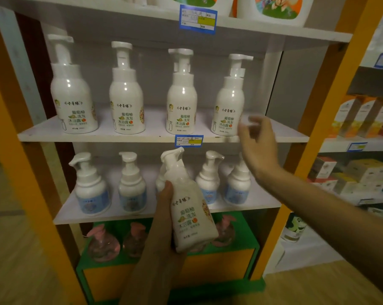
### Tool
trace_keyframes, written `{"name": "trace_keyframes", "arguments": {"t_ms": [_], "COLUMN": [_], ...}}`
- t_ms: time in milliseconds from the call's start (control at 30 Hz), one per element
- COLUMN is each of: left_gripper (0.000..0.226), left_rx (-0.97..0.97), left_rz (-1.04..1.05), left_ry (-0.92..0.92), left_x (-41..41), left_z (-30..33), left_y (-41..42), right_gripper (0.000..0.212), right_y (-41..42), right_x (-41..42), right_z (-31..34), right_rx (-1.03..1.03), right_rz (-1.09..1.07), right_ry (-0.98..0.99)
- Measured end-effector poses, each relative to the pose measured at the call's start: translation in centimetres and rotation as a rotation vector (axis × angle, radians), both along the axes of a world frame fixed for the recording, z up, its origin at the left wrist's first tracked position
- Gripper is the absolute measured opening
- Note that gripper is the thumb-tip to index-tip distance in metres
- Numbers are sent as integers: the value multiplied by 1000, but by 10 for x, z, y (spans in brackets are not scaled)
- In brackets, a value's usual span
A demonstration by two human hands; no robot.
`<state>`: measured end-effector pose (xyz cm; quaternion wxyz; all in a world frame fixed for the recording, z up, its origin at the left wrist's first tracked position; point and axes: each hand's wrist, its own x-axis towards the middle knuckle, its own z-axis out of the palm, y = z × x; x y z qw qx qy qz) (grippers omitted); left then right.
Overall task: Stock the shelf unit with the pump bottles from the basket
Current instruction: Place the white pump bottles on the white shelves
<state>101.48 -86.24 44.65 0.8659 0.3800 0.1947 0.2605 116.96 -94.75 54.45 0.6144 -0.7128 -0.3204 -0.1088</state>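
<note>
My left hand point(164, 219) grips a white pump bottle point(188, 208) with a green and orange label, held tilted in front of the lower shelf. My right hand point(260, 146) is blurred, fingers apart and holding nothing, just right of the rightmost white pump bottle point(229, 100) on the middle shelf board point(142, 136). That shelf carries several matching white bottles, the leftmost bottle point(72, 95) near the orange post. The basket is out of view.
The lower shelf point(142, 213) holds several blue-label pump bottles point(91, 188). Pink pump bottles point(103, 243) stand on a green and orange box below. Big jugs point(274, 9) sit on the top board. A neighbouring shelf of boxes point(360, 172) stands to the right.
</note>
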Motion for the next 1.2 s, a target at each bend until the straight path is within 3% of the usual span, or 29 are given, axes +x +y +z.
{"name": "trace_keyframes", "arguments": {"t_ms": [100,200,300,400,467,733,867,1033,1200], "left_gripper": [51,49,65,85,84,70,28,27,23], "left_rx": [65,59,65,64,86,90,180,94,110], "left_rz": [-97,-80,-38,-9,27,-44,49,34,9], "left_ry": [-43,-46,-10,70,95,0,24,63,108], "left_x": [-5,-7,-3,-1,1,1,3,6,10], "left_z": [-2,-4,0,4,6,12,5,-1,-6], "left_y": [-4,-10,-15,-21,-24,-19,-10,-7,-10], "right_gripper": [21,37,48,67,73,65,71,80,75], "right_y": [-26,-49,-52,-46,-42,-40,-49,-58,-55], "right_x": [-34,-70,-81,-85,-85,-83,-68,-13,46], "right_z": [-41,-71,-80,-85,-89,-99,-85,-45,-6], "right_rx": [-184,-272,-277,-375,-399,-209,-26,119,114], "right_rz": [292,582,671,605,539,418,295,66,-131], "right_ry": [168,316,444,371,342,273,143,-19,-80]}}
